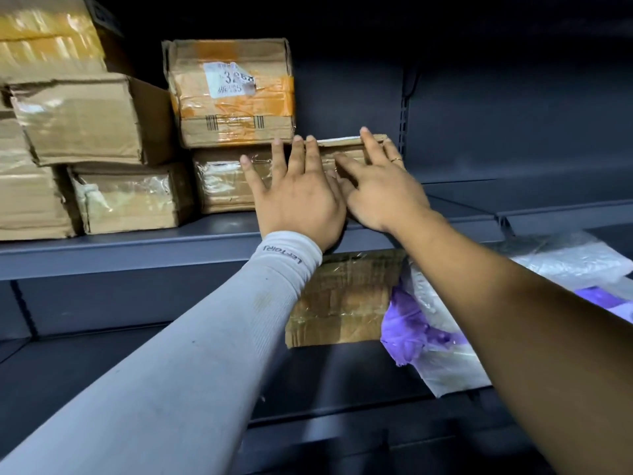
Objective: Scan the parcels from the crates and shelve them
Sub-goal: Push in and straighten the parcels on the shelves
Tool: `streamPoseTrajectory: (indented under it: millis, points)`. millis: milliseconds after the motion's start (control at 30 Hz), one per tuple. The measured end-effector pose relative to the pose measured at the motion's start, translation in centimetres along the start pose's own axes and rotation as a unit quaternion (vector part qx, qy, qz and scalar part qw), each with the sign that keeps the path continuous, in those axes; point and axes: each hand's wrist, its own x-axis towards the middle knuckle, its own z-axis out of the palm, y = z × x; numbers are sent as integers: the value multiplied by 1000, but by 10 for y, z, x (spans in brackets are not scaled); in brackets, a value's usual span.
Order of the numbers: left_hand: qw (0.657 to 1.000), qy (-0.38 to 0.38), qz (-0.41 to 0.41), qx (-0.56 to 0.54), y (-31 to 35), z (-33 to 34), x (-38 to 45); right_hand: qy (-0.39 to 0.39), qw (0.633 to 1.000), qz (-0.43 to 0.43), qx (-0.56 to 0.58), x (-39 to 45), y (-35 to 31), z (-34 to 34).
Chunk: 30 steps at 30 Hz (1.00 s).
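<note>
parcel under the hands [222, 186]: brown taped carton, flat on the upper shelf at frame centre, front face partly covered.
labelled parcel [231, 92]: orange-taped carton with white sticker, stacked directly on it.
other cartons [92, 118]: piled at upper left.
lower parcels [346, 299]: carton beside plastic-wrapped bags [445, 337], centre right.

Open shelf [479, 190] right of parcel [226, 186].

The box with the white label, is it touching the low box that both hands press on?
Touching. In the head view the labelled box sits directly on the low box, with no gap between them. The left hand and right hand press on the low box's front.
</note>
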Motion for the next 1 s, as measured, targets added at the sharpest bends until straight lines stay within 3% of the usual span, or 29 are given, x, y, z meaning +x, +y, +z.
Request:
streamPoseTrajectory:
  millis: [233,500,667,800,1000]
  points:
    - [1000,11,15,-1,-15,-1,-35,22,997,70,-30,-34,0,-4]
    - [992,51,116,30,-53,8,-111,32,994,81,-61,-101,12,5]
    - [980,44,179,75,-85,24,-163,88,990,89,-59,-125,14,22]
    - [985,-5,146,87,-96,52,-179,138,987,44,-66,-164,22,64]
    - [987,-43,129,84,-92,97,-175,99,990,19,-96,-193,48,143]
